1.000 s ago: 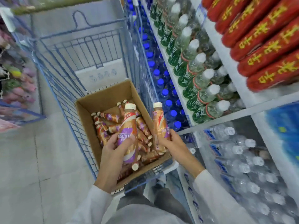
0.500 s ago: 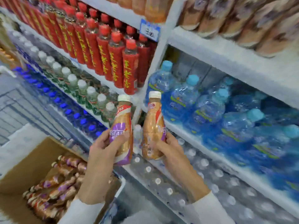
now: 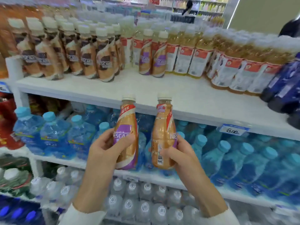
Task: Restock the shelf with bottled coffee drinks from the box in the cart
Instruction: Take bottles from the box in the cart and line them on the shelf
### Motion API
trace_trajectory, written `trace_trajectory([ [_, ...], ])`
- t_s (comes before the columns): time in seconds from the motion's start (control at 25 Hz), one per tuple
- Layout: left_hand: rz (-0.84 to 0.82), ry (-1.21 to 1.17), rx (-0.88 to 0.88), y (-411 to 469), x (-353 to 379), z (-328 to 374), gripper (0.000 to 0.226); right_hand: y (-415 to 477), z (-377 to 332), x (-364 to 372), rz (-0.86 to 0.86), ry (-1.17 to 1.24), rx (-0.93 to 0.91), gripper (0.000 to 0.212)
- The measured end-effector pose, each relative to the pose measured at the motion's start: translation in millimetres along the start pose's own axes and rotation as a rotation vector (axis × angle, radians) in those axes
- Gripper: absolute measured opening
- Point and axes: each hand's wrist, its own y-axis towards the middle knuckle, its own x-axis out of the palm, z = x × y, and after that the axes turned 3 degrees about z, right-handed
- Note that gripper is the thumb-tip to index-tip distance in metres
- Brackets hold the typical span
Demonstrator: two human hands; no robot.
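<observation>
Left hand (image 3: pixel 103 153) grips left bottle (image 3: pixel 127 135), right hand (image 3: pixel 180 157) right bottle (image 3: pixel 163 135)

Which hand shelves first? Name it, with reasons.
Probably right: the right hand holds the right bottle almost directly below the two purple-label bottles on the shelf, bare board before them. The left hand holds the left bottle further aside.

Large water bottles (image 3: pixel 55 132) with light-blue caps stood in a long row across the middle of the view. Below them, clear bottles (image 3: pixel 144 208) with white caps were packed tightly, seen from above. Up top at the right stood yellow drinks (image 3: pixel 201 59) with white-and-red labels. Just beside them, at the far right, were dark blue bottles (image 3: pixel 282 88). A price tag (image 3: pixel 232 129) reading 6.00 hung above the water bottles. Red-labelled bottles (image 3: pixel 6 127) showed at the left edge, blurred.
</observation>
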Motion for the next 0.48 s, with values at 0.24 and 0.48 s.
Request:
trace_trajectory([
  [0.24, -0.156, 0.044, 0.209, 44.4, 104.3, 40.9, 0.065, 30.8, -78.8, -79.0, 0.208, -0.087, -0.201, 0.049],
  [0.48, -0.269, 0.180, 0.455, 112.5, 152.0, 53.5, 0.060, 92.4, -111.9, -97.4, 0.257, -0.250, -0.217, 0.057],
])
